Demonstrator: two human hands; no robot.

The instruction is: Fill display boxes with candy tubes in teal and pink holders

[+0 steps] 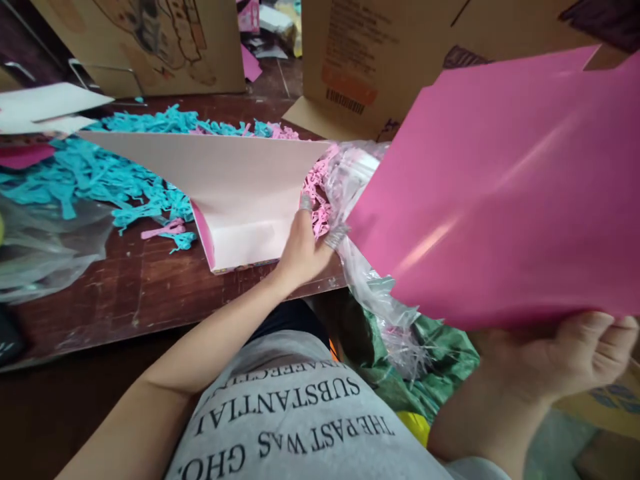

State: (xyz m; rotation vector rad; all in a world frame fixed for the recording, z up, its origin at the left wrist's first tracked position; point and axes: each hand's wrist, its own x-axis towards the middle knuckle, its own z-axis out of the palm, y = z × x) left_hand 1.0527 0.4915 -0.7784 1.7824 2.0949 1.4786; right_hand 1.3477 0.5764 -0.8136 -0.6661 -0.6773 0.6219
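Observation:
My right hand is closed on the lower edge of a large glossy pink card sheet, which is raised and tilted at the right. Notches show along its top edge. My left hand rests at the right end of a folded card, white inside with a pink side flap. Its thumb and forefinger are apart, with grey coverings on the fingertips. Small pink cut pieces lie just beyond that hand, beside a clear plastic bag. The other left fingers are hidden.
Blue cut pieces are heaped on the dark wooden table. Cardboard boxes stand along the back. White card pieces and a clear bag lie at the left. A green sack hangs below the table edge.

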